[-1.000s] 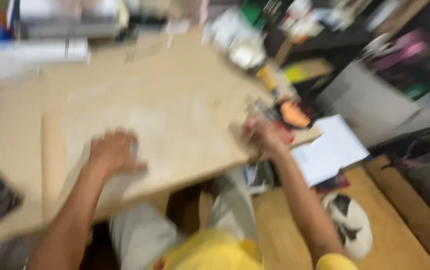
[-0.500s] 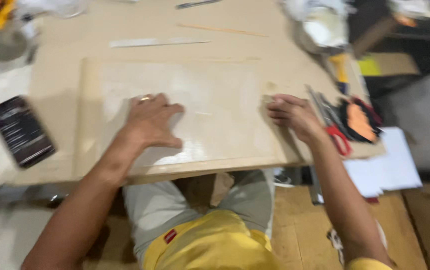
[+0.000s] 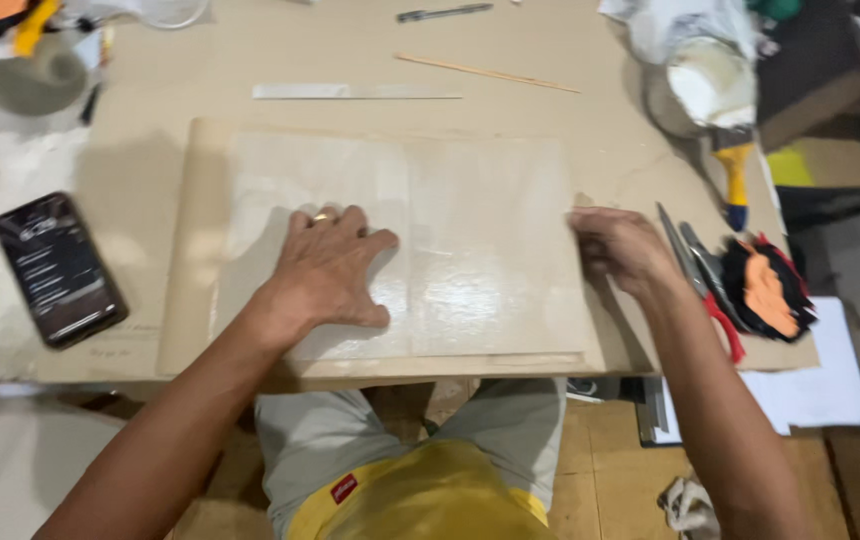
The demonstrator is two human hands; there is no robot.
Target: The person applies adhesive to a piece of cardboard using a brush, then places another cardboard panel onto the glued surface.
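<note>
Two hands are on one shiny sheet (image 3: 470, 250) lying on the tan board (image 3: 150, 330). The left hand (image 3: 335, 270) presses flat and open near its middle. The right hand (image 3: 620, 250) pinches the sheet's right edge with curled fingers. The sheet runs long from left to right. Beside the right hand lie one pair of scissors (image 3: 700, 275), and far left, one phone (image 3: 58, 268).

Bare arms, yellow shirt, grey trousers, ring on left hand (image 3: 335, 265).
</note>
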